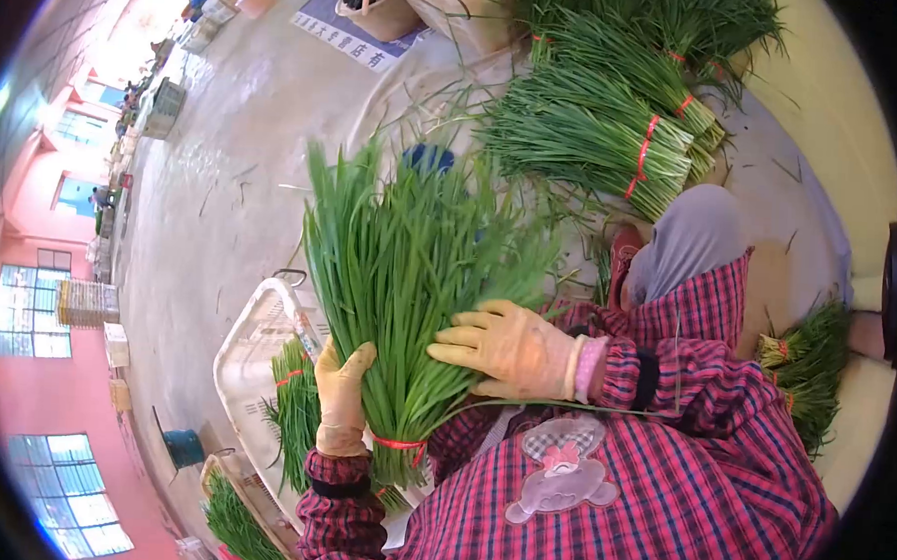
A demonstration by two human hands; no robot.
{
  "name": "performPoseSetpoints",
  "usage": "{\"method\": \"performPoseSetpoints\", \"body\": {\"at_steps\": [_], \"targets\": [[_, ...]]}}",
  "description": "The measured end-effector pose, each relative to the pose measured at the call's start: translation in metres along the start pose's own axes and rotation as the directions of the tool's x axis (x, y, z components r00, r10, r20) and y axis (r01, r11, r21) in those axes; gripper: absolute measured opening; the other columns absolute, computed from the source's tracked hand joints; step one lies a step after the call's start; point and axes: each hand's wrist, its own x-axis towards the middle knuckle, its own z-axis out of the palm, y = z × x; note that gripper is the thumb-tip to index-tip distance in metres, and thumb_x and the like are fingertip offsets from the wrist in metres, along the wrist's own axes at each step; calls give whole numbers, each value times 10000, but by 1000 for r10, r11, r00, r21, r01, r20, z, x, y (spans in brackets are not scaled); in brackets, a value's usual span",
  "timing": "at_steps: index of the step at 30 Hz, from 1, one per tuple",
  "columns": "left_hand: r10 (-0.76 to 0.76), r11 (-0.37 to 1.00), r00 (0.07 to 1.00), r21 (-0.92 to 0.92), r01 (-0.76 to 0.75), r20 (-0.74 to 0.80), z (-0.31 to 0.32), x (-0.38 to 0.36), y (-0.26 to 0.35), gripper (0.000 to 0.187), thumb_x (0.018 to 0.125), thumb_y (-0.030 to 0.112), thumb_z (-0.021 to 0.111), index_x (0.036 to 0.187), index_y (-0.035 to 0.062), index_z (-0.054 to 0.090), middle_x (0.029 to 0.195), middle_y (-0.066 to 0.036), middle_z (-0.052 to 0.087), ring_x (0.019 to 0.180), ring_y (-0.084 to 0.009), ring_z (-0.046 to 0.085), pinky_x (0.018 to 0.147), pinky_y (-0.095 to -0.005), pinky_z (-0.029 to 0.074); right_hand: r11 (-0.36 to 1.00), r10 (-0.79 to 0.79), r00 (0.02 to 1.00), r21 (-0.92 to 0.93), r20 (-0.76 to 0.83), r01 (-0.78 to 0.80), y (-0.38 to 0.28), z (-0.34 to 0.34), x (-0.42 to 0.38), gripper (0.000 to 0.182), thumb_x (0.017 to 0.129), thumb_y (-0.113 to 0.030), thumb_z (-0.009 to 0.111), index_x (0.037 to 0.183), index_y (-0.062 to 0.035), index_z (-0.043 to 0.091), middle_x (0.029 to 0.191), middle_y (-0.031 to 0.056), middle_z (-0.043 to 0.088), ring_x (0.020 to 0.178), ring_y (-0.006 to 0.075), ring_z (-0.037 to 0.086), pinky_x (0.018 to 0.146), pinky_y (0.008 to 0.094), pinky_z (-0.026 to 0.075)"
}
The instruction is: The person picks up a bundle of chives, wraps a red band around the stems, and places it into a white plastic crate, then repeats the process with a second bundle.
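Note:
A large bunch of long green chives (399,268) stands in front of my body, leaf tips pointing away from me. A red tie (398,443) binds it near the stem end. My left hand (343,391), in a pale yellow glove, grips the bunch's left side; the thumb shows in front and the other fingers are hidden behind the leaves. On the right side, my gloved right hand (511,349) lies against the leaves with its fingers stretched out. Leaves at the bunch's right edge look blurred.
Tied chive bundles (615,127) lie in a pile at upper right. A white plastic basket (233,346) holding another bundle (293,403) stands left of me. More chives (243,521) sit at lower left, and others (805,371) at far right. Loose leaves litter the floor (232,200).

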Motion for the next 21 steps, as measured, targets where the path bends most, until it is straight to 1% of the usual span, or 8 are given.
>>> {"method": "performPoseSetpoints", "body": {"at_steps": [1,4,8,14,15,17,19,21], "targets": [[-14,997,1000,-76,13,-17,-3,-2,-4,368,879,-12,583,1246,-24,565,1137,-83,658,956,-144,640,868,-284,516,1000,-7,1000,4,6,7,0,4,-3,658,738,-259,738,1328,-70,516,1261,106,592,1170,284,560,999,433,422],[-31,995,1000,-93,30,-5,-13,2,-12,349,883,5,590,1231,-24,577,1128,-79,663,951,-140,640,867,-281,516,994,57,991,86,120,-68,0,5,-6,657,747,-251,733,1340,-82,506,1259,107,593,1176,280,560,990,436,423],[0,996,1000,-85,1,13,-11,0,-9,348,883,12,599,1228,-26,577,1127,-78,664,949,-134,639,863,-275,516,996,-12,998,89,-60,17,1,1,0,772,710,-200,696,1435,-155,432,1426,94,470,1267,296,491,1051,429,388],[1,999,999,-43,-3,-53,-7,-1,-1,342,875,17,614,1214,-25,585,1110,-79,667,918,-128,642,835,-265,518,996,-68,987,-64,-147,59,-7,-15,12,716,761,-215,643,1444,-209,430,1461,68,445,1321,286,444,1094,448,356],[-11,996,998,-91,6,-62,-13,1,-1,332,875,34,614,1200,-27,589,1092,-81,670,900,-130,646,819,-266,523,988,-111,977,-126,-183,89,-8,-20,10,716,764,-226,645,1446,-211,427,1467,67,440,1330,288,436,1101,455,348],[-20,989,995,-147,6,-95,-27,0,2,322,875,51,614,1186,-30,593,1074,-82,673,882,-133,650,804,-267,528,989,-133,974,-93,-181,117,-10,-38,4,682,771,-240,666,1421,-214,463,1460,63,450,1340,294,427,1102,475,344],[-13,984,996,-178,-3,-87,-33,3,15,307,879,93,602,1156,-38,602,1042,-87,680,854,-140,657,771,-272,542,1000,18,940,-6,-339,-22,-5,-49,-1,608,774,-203,688,1360,-167,532,1412,89,497,1304,324,459,1086,472,364],[-12,975,990,-220,-19,-137,-26,2,37,317,893,146,581,1145,-44,609,1027,-98,686,843,-156,669,747,-283,557,981,195,823,113,-533,-159,5,-58,0,491,804,-153,685,1282,-105,587,1337,128,551,1245,339,506,1054,438,401]]}}
